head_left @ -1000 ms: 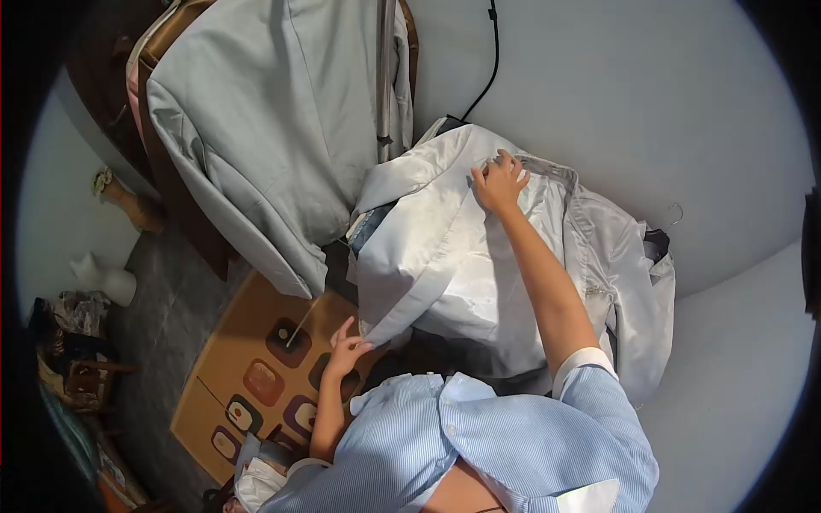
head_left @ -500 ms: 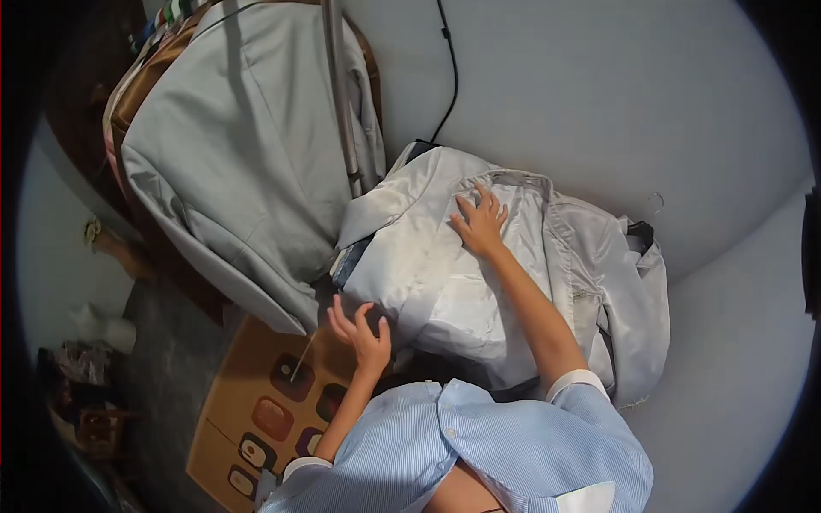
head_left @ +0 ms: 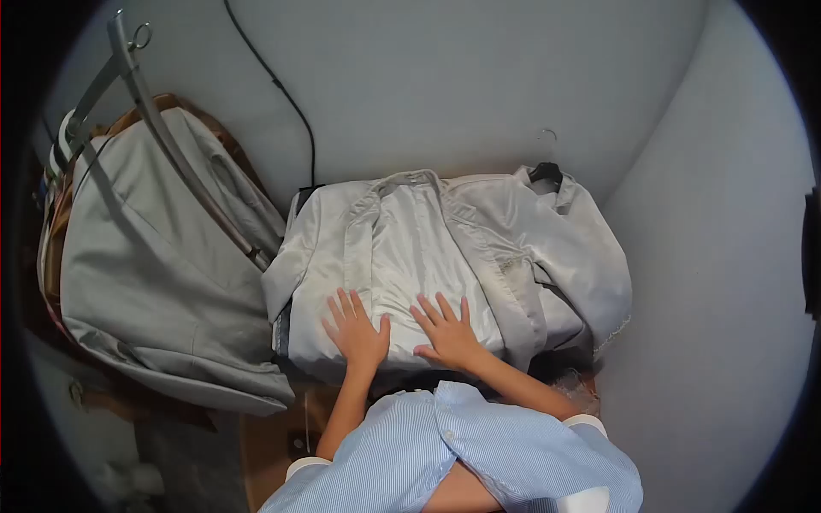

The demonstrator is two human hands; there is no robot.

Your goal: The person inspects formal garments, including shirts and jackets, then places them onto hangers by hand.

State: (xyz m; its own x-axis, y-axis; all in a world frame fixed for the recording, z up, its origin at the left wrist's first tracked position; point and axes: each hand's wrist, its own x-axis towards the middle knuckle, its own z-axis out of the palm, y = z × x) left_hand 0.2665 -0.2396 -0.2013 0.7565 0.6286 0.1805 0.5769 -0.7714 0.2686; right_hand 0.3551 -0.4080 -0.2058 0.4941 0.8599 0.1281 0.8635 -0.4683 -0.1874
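A white satin jacket (head_left: 321,248) lies spread open with its shiny lining (head_left: 415,248) facing up. My left hand (head_left: 357,336) rests flat, fingers apart, near the jacket's lower edge. Beside it, my right hand (head_left: 448,335) is also spread, palm down on the lower part of the lining. Nothing is held in either hand. To the right, a second pale satin garment (head_left: 564,231) lies partly against the first, with a black hanger (head_left: 545,173) at its neck. What is under the jackets is mostly hidden.
A metal clothes rail (head_left: 180,158) at left carries a large grey garment (head_left: 162,265) and others behind it. A black cable (head_left: 286,94) runs down the grey wall (head_left: 410,85). Another wall (head_left: 718,256) closes the right side.
My right hand has come down from the jacket's upper lining to its lower part. My left hand, earlier in the air, now lies on the jacket. The view has turned.
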